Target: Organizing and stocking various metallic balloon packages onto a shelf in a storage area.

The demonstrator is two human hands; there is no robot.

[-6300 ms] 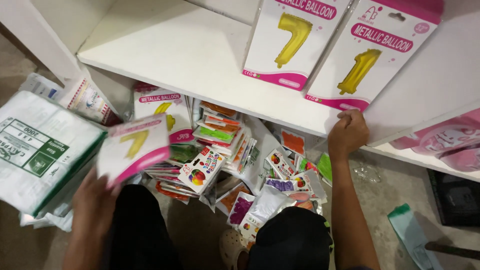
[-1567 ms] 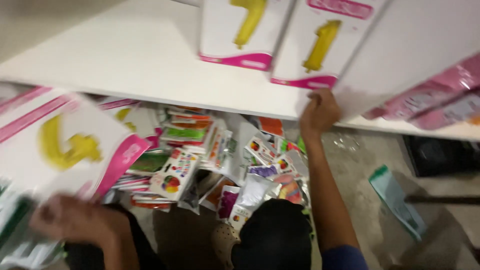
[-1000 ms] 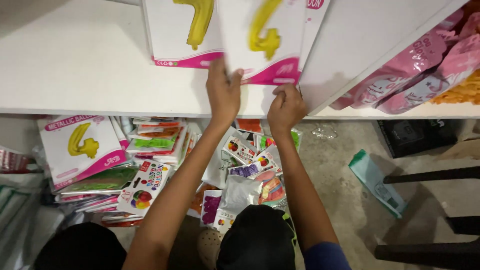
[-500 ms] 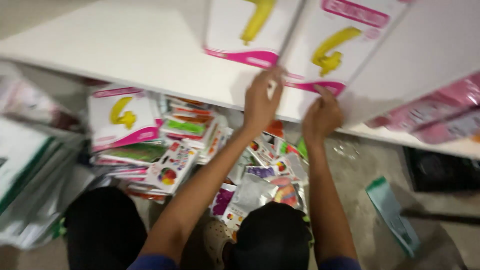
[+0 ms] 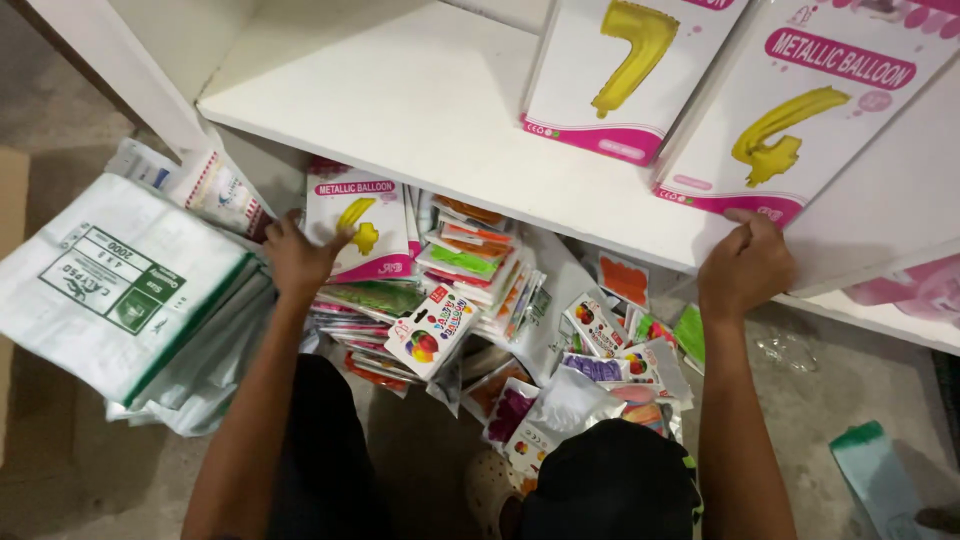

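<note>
Left hand (image 5: 298, 258) down at the floor pile, fingers (image 5: 340, 238) spread and lying on a white-and-pink balloon pack with a gold numeral (image 5: 360, 222) on top of the stack; whether it grips the pack, cannot tell. Right hand (image 5: 747, 268) up at the white shelf (image 5: 400, 95) front edge, fingers curled, pinching the bottom edge of the right standing balloon pack (image 5: 800, 120). Another numeral pack (image 5: 620, 75) stands just left of it. White woven sacks (image 5: 110, 290) far left. Small party packets (image 5: 560, 350) litter the floor between the arms.
</note>
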